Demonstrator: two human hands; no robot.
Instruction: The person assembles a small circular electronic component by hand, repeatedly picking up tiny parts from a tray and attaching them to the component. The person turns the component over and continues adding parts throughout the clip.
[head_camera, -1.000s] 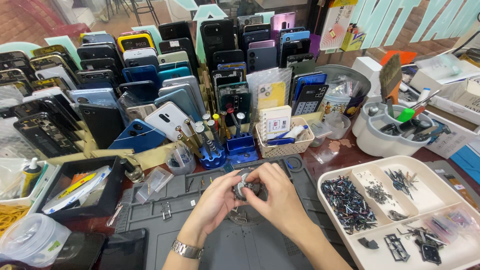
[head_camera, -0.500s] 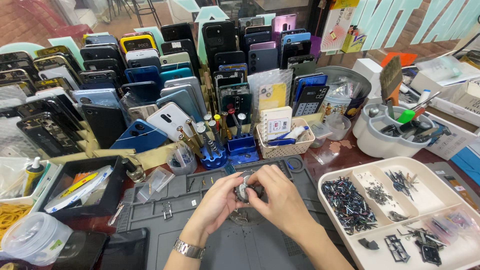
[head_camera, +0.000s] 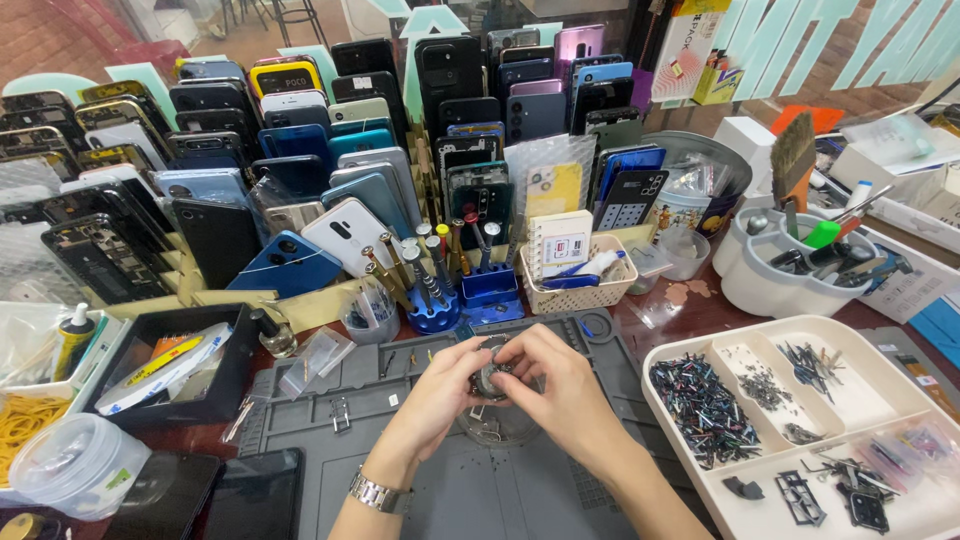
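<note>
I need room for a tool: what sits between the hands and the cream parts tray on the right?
In the head view, only bare grey mat and a strip of red table lie between the right hand and the tray; nothing stands there.

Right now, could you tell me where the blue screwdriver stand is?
In the head view, the blue screwdriver stand sits centre-left, just beyond both hands, left of the cream basket.

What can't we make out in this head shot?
- Small round metal part: mostly covered by left hand and right hand; kind unclear.
- Each hand's grip on it: fingers overlap, cannot tell.
- Screws in tray: too small to sort.
- Dark phone: cut by the bottom edge.
</note>
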